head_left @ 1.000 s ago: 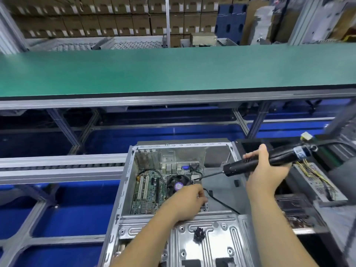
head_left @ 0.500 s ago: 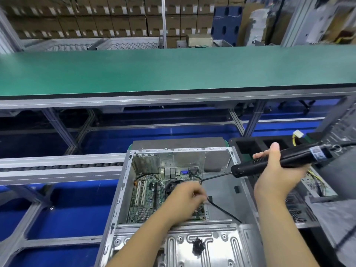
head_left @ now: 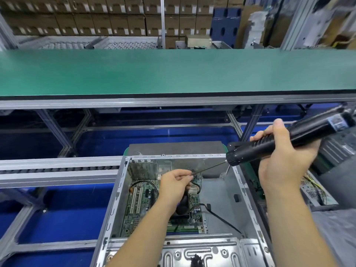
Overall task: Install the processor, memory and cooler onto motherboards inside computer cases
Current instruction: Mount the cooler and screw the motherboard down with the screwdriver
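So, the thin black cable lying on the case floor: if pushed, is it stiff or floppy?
Probably floppy: the black cable lies in a loose curve across the case floor. It looks thin, so likely light. Its far end may be tethered near the motherboard.

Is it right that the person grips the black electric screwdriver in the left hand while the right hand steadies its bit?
Not quite: the hands are swapped. In the head view the right hand grips the black electric screwdriver, and the left hand steadies its bit.
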`<action>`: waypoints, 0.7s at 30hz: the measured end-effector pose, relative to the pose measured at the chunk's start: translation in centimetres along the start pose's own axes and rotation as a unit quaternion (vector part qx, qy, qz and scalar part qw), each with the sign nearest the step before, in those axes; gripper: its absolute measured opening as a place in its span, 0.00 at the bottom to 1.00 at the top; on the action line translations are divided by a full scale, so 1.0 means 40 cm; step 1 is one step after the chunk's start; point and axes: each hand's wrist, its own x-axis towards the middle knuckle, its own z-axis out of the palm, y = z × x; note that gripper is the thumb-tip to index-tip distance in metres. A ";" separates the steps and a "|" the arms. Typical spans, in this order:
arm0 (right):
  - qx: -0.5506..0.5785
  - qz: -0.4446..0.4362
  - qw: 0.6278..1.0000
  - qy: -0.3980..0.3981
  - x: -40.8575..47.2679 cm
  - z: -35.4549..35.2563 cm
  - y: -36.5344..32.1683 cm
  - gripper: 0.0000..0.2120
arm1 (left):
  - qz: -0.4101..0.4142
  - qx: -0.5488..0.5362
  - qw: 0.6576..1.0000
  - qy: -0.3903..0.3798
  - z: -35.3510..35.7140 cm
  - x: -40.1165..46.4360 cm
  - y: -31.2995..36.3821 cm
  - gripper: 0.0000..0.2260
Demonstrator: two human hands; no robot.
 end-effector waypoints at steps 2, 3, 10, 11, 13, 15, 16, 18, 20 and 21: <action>-0.007 -0.002 1.000 -0.016 -0.007 0.010 0.006 0.15 | 0.007 0.010 1.000 -0.007 -0.001 0.004 -0.005 0.05; -0.008 -0.004 1.000 -0.021 -0.010 0.012 0.010 0.15 | 0.010 0.016 1.000 -0.007 -0.003 0.006 -0.008 0.05; -0.023 -0.023 0.999 -0.020 -0.003 0.006 0.021 0.15 | 0.014 0.024 1.000 -0.003 -0.008 0.014 -0.023 0.07; -0.023 -0.025 0.999 -0.018 -0.001 0.004 0.022 0.15 | 0.013 0.020 1.000 -0.004 -0.008 0.015 -0.023 0.07; -0.016 -0.023 0.999 -0.016 0.002 0.003 0.023 0.15 | 0.010 0.012 1.000 -0.009 -0.009 0.017 -0.024 0.06; -0.015 -0.021 1.000 -0.016 0.003 0.002 0.024 0.15 | 0.009 0.005 1.000 -0.010 -0.008 0.019 -0.025 0.06; -0.014 -0.022 1.000 -0.017 0.003 0.001 0.024 0.14 | 0.009 0.002 1.000 -0.009 -0.008 0.021 -0.026 0.06; -0.012 -0.022 1.000 -0.017 0.003 0.001 0.023 0.14 | 0.010 -0.001 1.000 -0.007 -0.007 0.024 -0.028 0.06; -0.010 -0.019 1.000 -0.017 0.003 0.003 0.023 0.14 | 0.009 0.000 1.000 -0.006 -0.007 0.025 -0.029 0.06; -0.007 -0.016 1.000 -0.016 0.004 0.003 0.023 0.15 | 0.009 -0.002 1.000 -0.005 -0.007 0.026 -0.030 0.06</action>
